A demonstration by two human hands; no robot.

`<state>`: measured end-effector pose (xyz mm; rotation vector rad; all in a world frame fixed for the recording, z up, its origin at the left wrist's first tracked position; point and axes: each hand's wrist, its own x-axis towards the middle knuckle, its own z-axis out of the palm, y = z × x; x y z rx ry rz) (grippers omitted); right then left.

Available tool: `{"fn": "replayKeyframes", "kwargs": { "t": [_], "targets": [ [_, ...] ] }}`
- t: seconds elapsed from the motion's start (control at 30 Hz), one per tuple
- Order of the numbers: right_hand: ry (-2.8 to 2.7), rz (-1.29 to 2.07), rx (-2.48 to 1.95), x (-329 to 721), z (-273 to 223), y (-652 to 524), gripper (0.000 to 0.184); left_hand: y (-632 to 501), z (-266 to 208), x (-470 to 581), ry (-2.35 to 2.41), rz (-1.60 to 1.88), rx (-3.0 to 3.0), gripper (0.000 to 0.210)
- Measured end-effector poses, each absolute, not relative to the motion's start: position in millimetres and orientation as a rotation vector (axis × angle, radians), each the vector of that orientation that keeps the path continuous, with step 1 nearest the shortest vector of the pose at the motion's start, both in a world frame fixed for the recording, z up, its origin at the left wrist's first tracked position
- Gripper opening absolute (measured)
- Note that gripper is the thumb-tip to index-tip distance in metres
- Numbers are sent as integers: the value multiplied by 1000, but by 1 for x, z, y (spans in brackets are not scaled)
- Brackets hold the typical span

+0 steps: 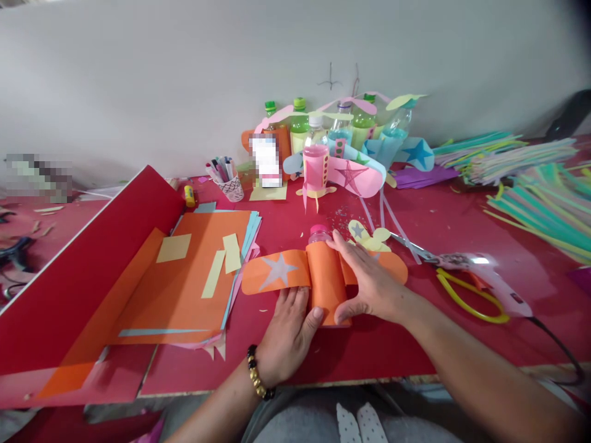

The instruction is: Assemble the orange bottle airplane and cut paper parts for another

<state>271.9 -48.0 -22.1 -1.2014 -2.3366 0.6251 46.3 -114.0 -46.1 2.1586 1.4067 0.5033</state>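
Observation:
A plastic bottle (pixel 327 283) wrapped in orange paper lies on the red table in front of me, its pink cap (pixel 319 231) pointing away. Orange paper wings stick out on both sides; the left wing (pixel 277 271) carries a grey star. My left hand (pixel 290 335) steadies the bottle's left side, thumb against the wrap and fingertips tucked under that wing. Along the right side, my right hand (pixel 369 280) grips the bottle, its thumb near the bottom and its fingers near the neck, partly covering the right wing (pixel 392 266).
Decorated bottles, including a pink one (pixel 316 166), stand along the wall. Scissors (pixel 471 295) and a glue gun (pixel 489 277) lie right, near paper strips (pixel 549 203). Left are orange sheets (pixel 184 289), a red folder (pixel 106 258), a pen cup (pixel 231 187) and a glue stick (pixel 189 195).

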Motion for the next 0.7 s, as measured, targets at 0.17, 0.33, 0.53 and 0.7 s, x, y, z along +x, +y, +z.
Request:
{"fn": "replayKeyframes", "kwargs": {
  "t": [0.17, 0.33, 0.53, 0.7],
  "targets": [
    [-2346, 613, -1203, 273, -24, -48, 136, -113, -46, 46, 1411, 484, 2129, 51],
    [-2340, 609, -1200, 273, -24, -48, 135, -112, -46, 44, 1392, 473, 2113, 50],
    [-2335, 614, -1213, 274, -27, -49, 138, -104, -39, 42, 1343, 590, 2011, 36],
    [-2330, 606, -1201, 275, -27, -48, 138, -95, -33, 43, 1315, 595, 1970, 29]
  ]
}}
